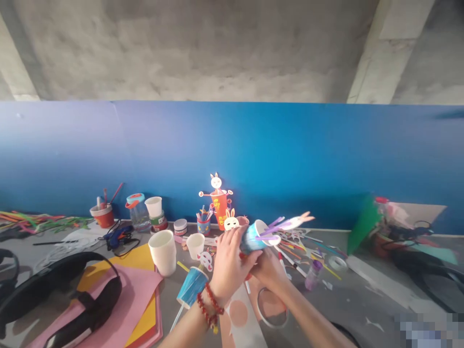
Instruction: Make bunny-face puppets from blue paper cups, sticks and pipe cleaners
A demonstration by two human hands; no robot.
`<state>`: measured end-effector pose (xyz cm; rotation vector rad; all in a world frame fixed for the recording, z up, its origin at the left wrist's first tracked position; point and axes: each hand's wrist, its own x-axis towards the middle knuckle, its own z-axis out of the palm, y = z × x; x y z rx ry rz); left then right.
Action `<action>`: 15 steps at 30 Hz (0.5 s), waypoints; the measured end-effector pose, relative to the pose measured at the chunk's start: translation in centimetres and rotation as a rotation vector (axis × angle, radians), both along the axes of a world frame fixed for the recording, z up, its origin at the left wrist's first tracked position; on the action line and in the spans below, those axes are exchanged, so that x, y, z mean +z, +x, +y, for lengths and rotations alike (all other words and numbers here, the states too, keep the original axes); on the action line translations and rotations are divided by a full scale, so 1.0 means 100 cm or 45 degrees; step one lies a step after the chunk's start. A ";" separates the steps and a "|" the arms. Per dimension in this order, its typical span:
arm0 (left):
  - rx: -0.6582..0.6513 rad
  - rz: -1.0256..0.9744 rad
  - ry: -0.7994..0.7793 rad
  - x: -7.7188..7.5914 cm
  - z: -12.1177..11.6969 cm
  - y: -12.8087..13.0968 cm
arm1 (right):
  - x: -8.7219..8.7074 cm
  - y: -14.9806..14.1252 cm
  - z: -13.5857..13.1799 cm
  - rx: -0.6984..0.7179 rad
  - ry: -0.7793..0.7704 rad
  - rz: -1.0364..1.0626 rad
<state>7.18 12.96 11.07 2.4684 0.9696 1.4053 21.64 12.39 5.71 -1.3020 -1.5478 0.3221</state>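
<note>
A blue-painted paper cup lies tilted in my left hand, whose fingers wrap its side; its mouth faces right. Purple strips and a white rabbit cutout stick out past the rim. My right hand is closed just below the cup's base, its fingers partly hidden by the left hand; a bit of red shows between the hands, and what it grips is unclear. Left of my wrist, a second blue cup lies tilted with a rabbit cutout and a white stick. Behind stands a red cup with a rabbit figure.
White paper cups stand left of my hands. Black headphones lie over pink and yellow paper. A tape ring, a purple glitter bottle and scattered strips lie nearby. A blue panel closes off the back.
</note>
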 end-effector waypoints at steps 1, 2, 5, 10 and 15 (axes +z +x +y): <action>0.031 -0.038 -0.018 0.000 0.002 -0.002 | 0.002 -0.002 -0.003 -0.002 -0.015 0.004; 0.069 -0.083 -0.034 -0.001 0.003 -0.005 | 0.004 -0.004 -0.007 0.006 -0.033 0.014; 0.180 -0.201 -0.052 -0.005 0.006 -0.015 | 0.009 -0.009 -0.016 0.092 -0.078 0.093; 0.153 -0.445 -0.251 -0.014 0.011 -0.016 | 0.008 -0.016 -0.020 0.267 -0.054 0.253; 0.052 -0.537 -0.391 -0.021 0.011 -0.019 | 0.003 -0.017 -0.023 0.220 -0.010 0.180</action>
